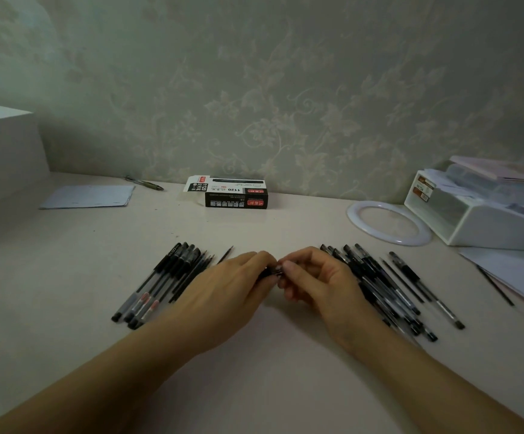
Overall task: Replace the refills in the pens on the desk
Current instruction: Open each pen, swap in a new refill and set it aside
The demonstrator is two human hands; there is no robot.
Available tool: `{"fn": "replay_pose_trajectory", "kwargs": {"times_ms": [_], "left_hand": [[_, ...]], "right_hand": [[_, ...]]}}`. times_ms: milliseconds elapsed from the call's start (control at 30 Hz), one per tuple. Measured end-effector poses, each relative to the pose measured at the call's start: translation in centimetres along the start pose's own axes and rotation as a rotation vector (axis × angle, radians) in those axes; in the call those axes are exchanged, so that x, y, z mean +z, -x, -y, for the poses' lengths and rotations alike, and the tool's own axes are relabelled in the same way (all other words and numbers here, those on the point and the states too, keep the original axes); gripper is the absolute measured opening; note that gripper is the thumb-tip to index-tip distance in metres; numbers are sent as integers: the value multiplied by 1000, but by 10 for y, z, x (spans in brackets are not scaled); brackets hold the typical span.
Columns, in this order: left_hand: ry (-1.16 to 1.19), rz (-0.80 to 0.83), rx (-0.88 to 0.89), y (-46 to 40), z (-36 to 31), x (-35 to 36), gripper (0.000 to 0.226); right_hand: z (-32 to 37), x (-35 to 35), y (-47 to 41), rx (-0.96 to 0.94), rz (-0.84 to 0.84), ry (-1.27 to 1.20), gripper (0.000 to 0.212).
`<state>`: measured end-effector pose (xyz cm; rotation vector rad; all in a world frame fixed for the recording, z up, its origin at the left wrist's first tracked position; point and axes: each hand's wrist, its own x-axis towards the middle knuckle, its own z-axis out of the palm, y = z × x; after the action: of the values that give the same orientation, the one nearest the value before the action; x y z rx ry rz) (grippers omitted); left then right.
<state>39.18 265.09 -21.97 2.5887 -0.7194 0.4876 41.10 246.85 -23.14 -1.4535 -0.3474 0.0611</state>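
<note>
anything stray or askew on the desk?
Mostly tidy. One thin refill lies apart from the left pen group, and one pen sits alone by the wall. The pen box has its flap open. Both hands, left and right, hold a pen.

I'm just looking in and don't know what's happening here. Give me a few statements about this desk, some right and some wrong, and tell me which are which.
1. Both hands meet on one small dark pen part at the middle of the desk. True: the left hand and the right hand pinch the pen part between them.
2. Pens lie only to the left of the hands. False: there is a left pile of pens and a right pile of pens.
3. A black and white box stands by the wall. True.
4. The white ring lies at the far left. False: it lies at the right, beside the white tray.
</note>
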Motion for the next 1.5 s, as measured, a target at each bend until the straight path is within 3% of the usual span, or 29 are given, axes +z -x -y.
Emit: {"fn": "replay_pose_trajectory", "kwargs": {"times_ms": [167, 300, 367, 467, 567, 667, 800, 1000, 1100, 1200, 1300, 1500], "left_hand": [[-174, -46, 18, 1, -3, -2, 21], [-252, -138, -67, -2, 3, -6, 52], [-247, -159, -97, -4, 5, -8, 56], [-201, -163, -143, -4, 0, -10, 47], [-81, -159, -194, -1, 0, -8, 29], [-34, -137, -196, 1, 4, -9, 13], [-64, -74, -130, 1, 4, -7, 11], [-62, -44, -103, 2, 9, -1, 14], [-9, -64, -93, 1, 10, -1, 12], [62, -61, -69, 0, 8, 0, 12], [117, -51, -15, 0, 5, 1, 9], [128, -34, 13, -1, 3, 1, 8]], "right_hand": [[2, 2, 3, -45, 48, 86, 7], [2, 2, 3, -104, 14, 103, 8], [1, 1, 4, -121, -4, 102, 8], [-1, -3, 3, -175, -115, 221, 5], [-3, -12, 0, -256, -222, 636, 9], [-5, -14, 0, -255, -204, 852, 11], [-8, -14, 1, -251, -161, 993, 10], [-8, -13, 0, -258, -135, 1022, 2], [-2, -10, 0, -332, -163, 918, 9], [4, -4, 3, -350, -66, 844, 17], [4, -3, 5, -333, 41, 834, 12], [3, -8, 4, -222, 33, 667, 12]]}}
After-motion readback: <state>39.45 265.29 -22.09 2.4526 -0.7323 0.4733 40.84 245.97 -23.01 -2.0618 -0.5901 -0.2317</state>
